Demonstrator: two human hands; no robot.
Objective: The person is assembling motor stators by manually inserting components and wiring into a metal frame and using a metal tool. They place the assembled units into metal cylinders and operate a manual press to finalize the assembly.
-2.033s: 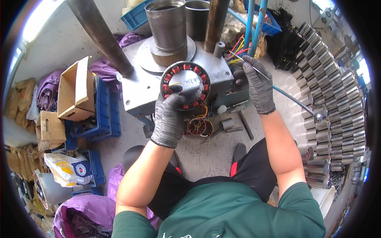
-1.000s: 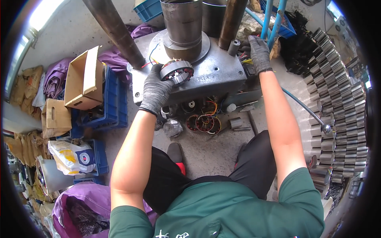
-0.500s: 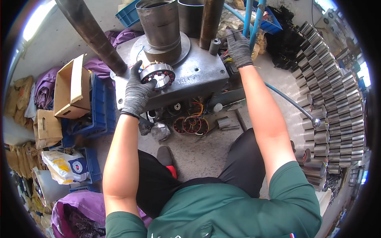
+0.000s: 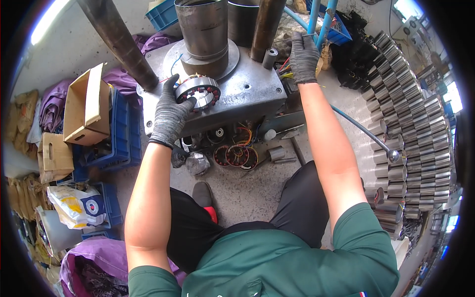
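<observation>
My left hand [image 4: 170, 116], in a grey knit glove, grips a motor stator [image 4: 204, 95] by its left side. The ring has a metal core, dark red windings and a bright silver centre. It is over the front of a steel machine table [image 4: 257, 96], tilted so its face is toward me. My gloved right hand [image 4: 304, 59] is raised at the table's far right, beside two blue bars [image 4: 324, 24]. A thin metal rod [image 4: 309, 35] shows at its closed fingertips. Behind the stator, a steel cylinder [image 4: 203, 29] stands on a round plate [image 4: 233, 64].
Steel columns [image 4: 118, 42] rise from the table. A ball-ended lever [image 4: 393, 156] slopes out on the right, before stacked metal sleeves [image 4: 420, 133]. Wound stators [image 4: 237, 156] and a hammer [image 4: 298, 148] lie below the table. Cardboard boxes [image 4: 89, 109] and blue crates [image 4: 126, 128] stand left.
My right hand's fingers have turned more upright and shifted slightly right, the thin rod with them. My left hand keeps its hold on the stator. The whole view has shifted slightly.
</observation>
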